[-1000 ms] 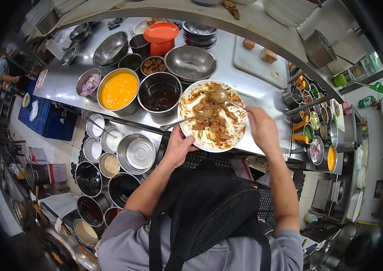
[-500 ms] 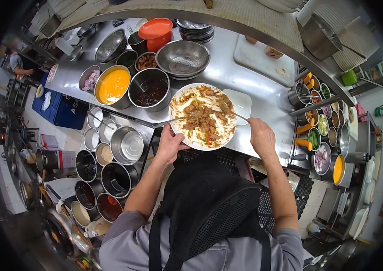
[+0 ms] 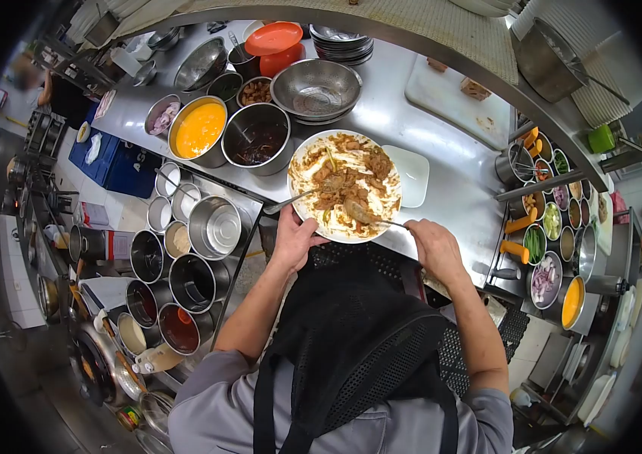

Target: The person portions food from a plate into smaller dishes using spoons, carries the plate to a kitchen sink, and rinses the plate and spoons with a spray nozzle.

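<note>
My left hand (image 3: 294, 238) is closed on the near left rim of a round white plate (image 3: 394, 204), thumb on top. Chunks of brown meat in sauce (image 3: 336, 185) are spread over the plate. Above my left hand a metal utensil (image 3: 292, 201) crosses the left rim, one end in the food and a flat end sticking out. My right hand (image 3: 434, 246), at the plate's lower right, grips the handle of a spoon (image 3: 359, 213). Its sauce-coated bowl rests in the food near the right side. A white square dish (image 3: 414, 178) lies partly hidden beyond the plate.
Behind the plate stand a pot of dark sauce (image 3: 257, 140), a pot of yellow liquid (image 3: 198, 130) and a steel colander (image 3: 317, 87). A white cutting board (image 3: 457, 110) lies farther back. Several sauce pots (image 3: 192, 284) crowd the left; ingredient tubs (image 3: 545, 280) line the right.
My right hand has moved the spoon from the plate's upper right down toward its lower right, bringing food along. My left hand still holds the plate. The view has shifted slightly.
</note>
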A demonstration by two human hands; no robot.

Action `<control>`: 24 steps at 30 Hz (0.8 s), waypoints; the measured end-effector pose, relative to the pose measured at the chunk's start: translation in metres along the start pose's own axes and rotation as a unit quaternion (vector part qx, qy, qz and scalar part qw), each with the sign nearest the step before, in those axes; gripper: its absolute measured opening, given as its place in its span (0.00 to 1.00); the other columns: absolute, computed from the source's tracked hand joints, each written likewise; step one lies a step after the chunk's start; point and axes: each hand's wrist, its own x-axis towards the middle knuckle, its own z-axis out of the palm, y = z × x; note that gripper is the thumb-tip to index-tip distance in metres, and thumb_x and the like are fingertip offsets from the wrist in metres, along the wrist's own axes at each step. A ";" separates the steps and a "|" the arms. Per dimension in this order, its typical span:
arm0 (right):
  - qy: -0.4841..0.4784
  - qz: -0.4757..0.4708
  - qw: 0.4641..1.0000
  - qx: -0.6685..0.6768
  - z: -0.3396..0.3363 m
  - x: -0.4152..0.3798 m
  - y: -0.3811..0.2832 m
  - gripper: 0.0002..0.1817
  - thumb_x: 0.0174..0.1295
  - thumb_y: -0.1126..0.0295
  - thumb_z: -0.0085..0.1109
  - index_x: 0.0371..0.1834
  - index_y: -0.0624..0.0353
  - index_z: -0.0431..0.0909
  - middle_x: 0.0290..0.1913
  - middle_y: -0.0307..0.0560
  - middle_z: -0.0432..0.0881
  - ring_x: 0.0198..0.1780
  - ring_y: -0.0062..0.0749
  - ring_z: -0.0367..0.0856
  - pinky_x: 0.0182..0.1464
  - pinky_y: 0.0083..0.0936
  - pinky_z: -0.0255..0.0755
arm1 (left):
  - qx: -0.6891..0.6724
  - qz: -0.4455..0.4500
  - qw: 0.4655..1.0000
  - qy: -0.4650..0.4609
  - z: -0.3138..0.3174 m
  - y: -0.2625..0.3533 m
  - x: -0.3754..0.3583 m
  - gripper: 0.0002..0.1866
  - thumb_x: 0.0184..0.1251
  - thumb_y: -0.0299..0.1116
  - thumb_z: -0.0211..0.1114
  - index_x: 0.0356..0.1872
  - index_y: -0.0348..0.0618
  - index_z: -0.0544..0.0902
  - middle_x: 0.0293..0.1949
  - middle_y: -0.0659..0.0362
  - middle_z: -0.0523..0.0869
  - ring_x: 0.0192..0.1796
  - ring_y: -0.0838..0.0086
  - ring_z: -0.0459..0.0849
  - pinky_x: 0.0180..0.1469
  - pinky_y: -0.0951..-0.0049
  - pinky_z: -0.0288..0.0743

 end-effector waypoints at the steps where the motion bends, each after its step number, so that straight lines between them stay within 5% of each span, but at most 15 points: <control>1: 0.009 0.004 1.000 -0.023 0.005 0.002 0.006 0.10 0.63 0.77 0.55 0.46 0.58 0.79 0.34 0.51 0.80 0.38 0.50 0.81 0.42 0.42 0.74 | -0.002 0.001 1.000 0.001 0.000 -0.001 -0.002 0.29 0.64 0.19 0.53 0.68 0.39 0.61 0.57 0.52 0.80 0.50 0.65 0.87 0.41 0.62 0.90; 15: 0.101 0.006 0.987 -0.122 -0.022 0.013 0.042 0.14 0.58 0.80 0.54 0.47 0.57 0.78 0.31 0.47 0.78 0.36 0.44 0.79 0.39 0.40 0.73 | -0.017 0.006 0.999 0.030 0.014 0.004 -0.003 0.23 0.67 0.19 0.53 0.61 0.45 0.61 0.57 0.50 0.80 0.49 0.62 0.88 0.41 0.62 0.90; 19: 0.068 -0.043 0.996 -0.042 -0.041 0.006 0.031 0.14 0.58 0.79 0.54 0.47 0.57 0.78 0.32 0.46 0.78 0.37 0.44 0.79 0.40 0.38 0.73 | -0.023 0.003 0.999 0.024 0.010 0.002 0.002 0.23 0.67 0.19 0.53 0.62 0.44 0.62 0.57 0.50 0.80 0.50 0.62 0.88 0.42 0.61 0.90; 21: -0.005 -0.050 0.992 -0.116 -0.042 0.005 0.034 0.15 0.57 0.79 0.54 0.47 0.56 0.78 0.31 0.46 0.77 0.37 0.43 0.79 0.40 0.38 0.73 | -0.024 0.000 0.999 0.025 0.013 0.006 0.000 0.24 0.66 0.18 0.53 0.62 0.44 0.62 0.57 0.50 0.80 0.50 0.62 0.88 0.42 0.61 0.90; 24: 0.006 -0.047 0.987 -0.151 -0.026 0.014 0.048 0.16 0.56 0.80 0.55 0.48 0.56 0.78 0.31 0.45 0.77 0.36 0.43 0.78 0.40 0.39 0.73 | -0.018 0.001 1.000 0.021 0.012 0.007 -0.003 0.24 0.65 0.18 0.53 0.62 0.44 0.62 0.58 0.50 0.79 0.50 0.62 0.87 0.42 0.61 0.90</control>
